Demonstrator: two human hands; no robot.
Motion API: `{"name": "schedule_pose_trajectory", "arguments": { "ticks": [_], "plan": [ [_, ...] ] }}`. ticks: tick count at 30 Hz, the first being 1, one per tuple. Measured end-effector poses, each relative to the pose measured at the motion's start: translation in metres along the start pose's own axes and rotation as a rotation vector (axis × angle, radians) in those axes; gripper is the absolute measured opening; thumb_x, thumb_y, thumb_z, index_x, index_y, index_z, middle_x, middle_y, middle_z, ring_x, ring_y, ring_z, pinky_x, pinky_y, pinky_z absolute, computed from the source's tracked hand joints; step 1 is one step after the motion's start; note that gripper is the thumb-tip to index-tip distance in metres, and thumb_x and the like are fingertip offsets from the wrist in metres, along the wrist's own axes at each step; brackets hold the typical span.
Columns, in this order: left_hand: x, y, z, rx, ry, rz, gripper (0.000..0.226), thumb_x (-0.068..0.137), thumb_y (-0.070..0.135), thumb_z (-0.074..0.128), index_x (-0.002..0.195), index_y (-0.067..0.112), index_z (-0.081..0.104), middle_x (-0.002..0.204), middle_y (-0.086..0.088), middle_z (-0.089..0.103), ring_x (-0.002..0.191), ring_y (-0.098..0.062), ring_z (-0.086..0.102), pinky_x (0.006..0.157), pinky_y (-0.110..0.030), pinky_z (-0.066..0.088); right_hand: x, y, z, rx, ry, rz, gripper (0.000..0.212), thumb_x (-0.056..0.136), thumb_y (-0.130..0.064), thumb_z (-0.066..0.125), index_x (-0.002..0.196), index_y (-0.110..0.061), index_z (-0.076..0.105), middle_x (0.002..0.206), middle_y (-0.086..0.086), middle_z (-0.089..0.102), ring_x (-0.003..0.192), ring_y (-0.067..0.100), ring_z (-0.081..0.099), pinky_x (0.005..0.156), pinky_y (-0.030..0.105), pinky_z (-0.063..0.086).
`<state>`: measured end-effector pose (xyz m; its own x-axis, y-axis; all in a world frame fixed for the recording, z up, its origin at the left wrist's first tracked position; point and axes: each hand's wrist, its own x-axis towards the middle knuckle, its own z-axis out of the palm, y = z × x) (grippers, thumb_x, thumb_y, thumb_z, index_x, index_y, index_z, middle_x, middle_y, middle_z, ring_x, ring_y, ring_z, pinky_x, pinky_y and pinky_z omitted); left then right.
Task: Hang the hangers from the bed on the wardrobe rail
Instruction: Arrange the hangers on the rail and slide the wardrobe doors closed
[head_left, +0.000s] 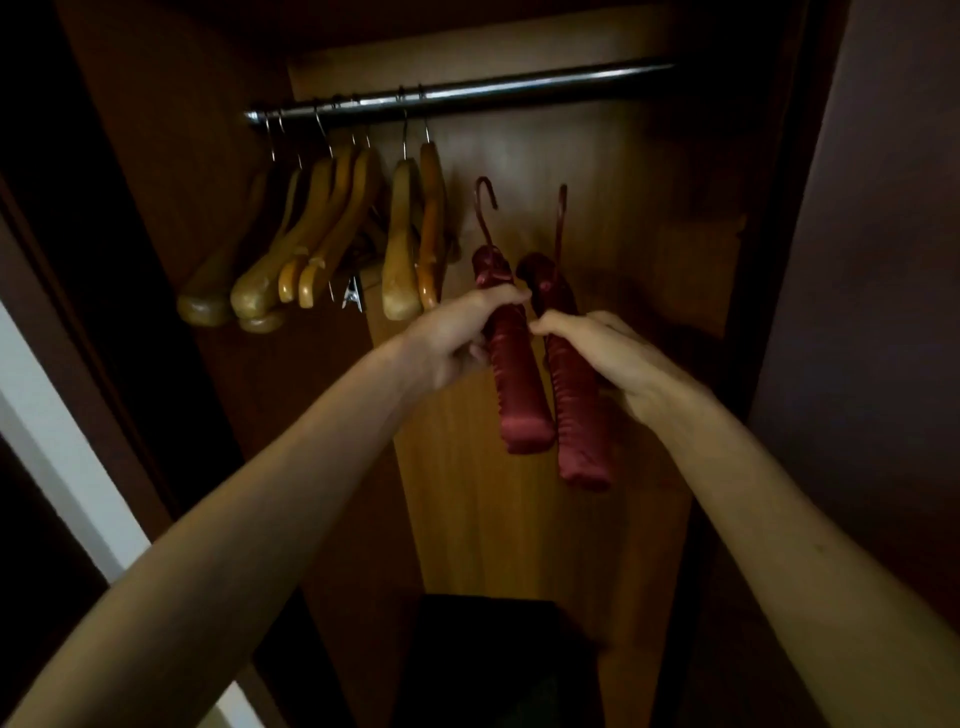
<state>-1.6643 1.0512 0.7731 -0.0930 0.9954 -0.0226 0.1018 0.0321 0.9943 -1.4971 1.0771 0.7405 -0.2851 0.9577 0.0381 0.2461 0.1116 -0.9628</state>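
Presently, two padded hangers (524, 374) (light, soft, likely slippery satin) are gripped mid-arm, left hand (462, 338) and right hand (602, 353) curled; hooks above.

Two bare forearms — no sleeves, cuffs or gloves in view. Left arm (218, 519) comes in from abt 7 o'clock, right arm (810, 545) from abt 5 o'clock; both long and slim, narrowing twd the wrists. No watch, bracelet or strap at either wrist. Left hand (457, 338) and right hand (608, 358) show no rings — nails too dim to make out. Small dark speck on right forearm, mid-length.
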Motion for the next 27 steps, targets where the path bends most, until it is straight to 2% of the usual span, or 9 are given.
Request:
{"name": "schedule_pose_trajectory", "arguments": {
  "ticks": [4, 7, 9, 10, 12, 18, 22, 24, 27],
  "plan": [
    [0.033, 0.055, -0.019, 0.048, 0.048, 0.052, 0.026, 0.09, 0.036, 0.071, 0.1, 0.015, 0.06, 0.08, 0.0, 0.061, 0.033, 0.0, 0.045, 0.032, -0.012, 0.031, 0.04, -0.051, -0.004, 0.065, 0.029, -0.101, 0.054, 0.066, -0.051, 0.073, 0.109, -0.018, 0.069, 0.095, 0.001, 0.07, 0.091, 0.021, 0.068, 0.08, 0.039, 0.054],
    [0.062, 0.087, -0.035, 0.055, 0.019, 0.064, 0.029, 0.089, 0.038, 0.072, 0.105, 0.015, 0.062, 0.082, 0.0, 0.063, 0.039, -0.002, 0.054, 0.039, -0.011, 0.041, 0.069, -0.084, -0.006, 0.072, 0.016, -0.168, 0.035, 0.075, -0.041, 0.071, 0.103, -0.019, 0.07, 0.092, 0.002, 0.068, 0.088, 0.02, 0.065, 0.078, 0.037, 0.05],
    [0.079, 0.104, -0.041, 0.057, 0.008, 0.082, 0.036, 0.088, 0.04, 0.074, 0.112, 0.016, 0.065, 0.101, -0.004, 0.07, 0.06, -0.008, 0.066, 0.07, -0.016, 0.056, 0.085, -0.103, -0.007, 0.049, 0.026, -0.191, 0.034, 0.081, -0.038, 0.069, 0.109, -0.019, 0.067, 0.097, 0.003, 0.068, 0.089, 0.019, 0.063, 0.081, 0.035, 0.051],
    [0.086, 0.112, -0.044, 0.065, 0.002, 0.083, 0.036, 0.088, 0.04, 0.074, 0.113, 0.017, 0.065, 0.11, -0.007, 0.071, 0.073, -0.013, 0.068, 0.09, -0.025, 0.054, 0.092, -0.112, -0.007, 0.04, 0.039, -0.202, 0.034, 0.083, -0.038, 0.068, 0.111, -0.019, 0.066, 0.1, 0.003, 0.068, 0.091, 0.019, 0.064, 0.085, 0.035, 0.051],
    [0.098, 0.127, -0.049, 0.081, 0.001, 0.084, 0.027, 0.091, 0.04, 0.071, 0.104, 0.018, 0.063, 0.106, -0.008, 0.069, 0.08, -0.017, 0.066, 0.105, -0.033, 0.044, 0.107, -0.128, -0.006, 0.018, 0.082, -0.219, 0.033, 0.083, -0.039, 0.068, 0.111, -0.021, 0.063, 0.104, 0.004, 0.069, 0.096, 0.02, 0.065, 0.091, 0.036, 0.053],
    [0.146, 0.145, -0.054, 0.096, -0.011, 0.087, 0.021, 0.099, 0.036, 0.06, 0.095, 0.015, 0.057, 0.086, -0.004, 0.061, 0.069, -0.013, 0.054, 0.079, -0.029, 0.042, 0.146, -0.154, -0.011, -0.04, 0.108, -0.227, 0.029, 0.088, -0.039, 0.065, 0.112, -0.023, 0.061, 0.116, 0.008, 0.068, 0.099, 0.021, 0.064, 0.092, 0.037, 0.053],
    [0.175, 0.144, -0.049, 0.125, -0.012, 0.106, 0.02, 0.101, 0.036, 0.055, 0.106, 0.017, 0.059, 0.09, 0.0, 0.06, 0.06, -0.007, 0.049, 0.037, -0.013, 0.031, 0.158, -0.156, -0.016, -0.097, 0.124, -0.169, 0.019, 0.093, -0.038, 0.06, 0.106, -0.024, 0.059, 0.108, 0.007, 0.067, 0.093, 0.02, 0.065, 0.073, 0.03, 0.051],
    [0.183, 0.144, -0.047, 0.138, 0.007, 0.115, 0.024, 0.1, 0.035, 0.056, 0.114, 0.016, 0.06, 0.097, -0.002, 0.059, 0.06, -0.007, 0.048, 0.03, -0.014, 0.029, 0.161, -0.154, -0.02, -0.112, 0.12, -0.14, 0.012, 0.097, -0.036, 0.057, 0.1, -0.024, 0.057, 0.099, 0.005, 0.065, 0.085, 0.018, 0.063, 0.067, 0.029, 0.05],
    [0.187, 0.144, -0.044, 0.146, 0.03, 0.089, 0.02, 0.101, 0.034, 0.055, 0.108, 0.015, 0.058, 0.082, 0.001, 0.057, 0.048, -0.004, 0.041, 0.028, -0.015, 0.028, 0.166, -0.149, -0.02, -0.121, 0.121, -0.089, 0.014, 0.097, -0.036, 0.055, 0.097, -0.022, 0.058, 0.1, 0.006, 0.065, 0.083, 0.018, 0.063, 0.066, 0.028, 0.051]
  ]
}}
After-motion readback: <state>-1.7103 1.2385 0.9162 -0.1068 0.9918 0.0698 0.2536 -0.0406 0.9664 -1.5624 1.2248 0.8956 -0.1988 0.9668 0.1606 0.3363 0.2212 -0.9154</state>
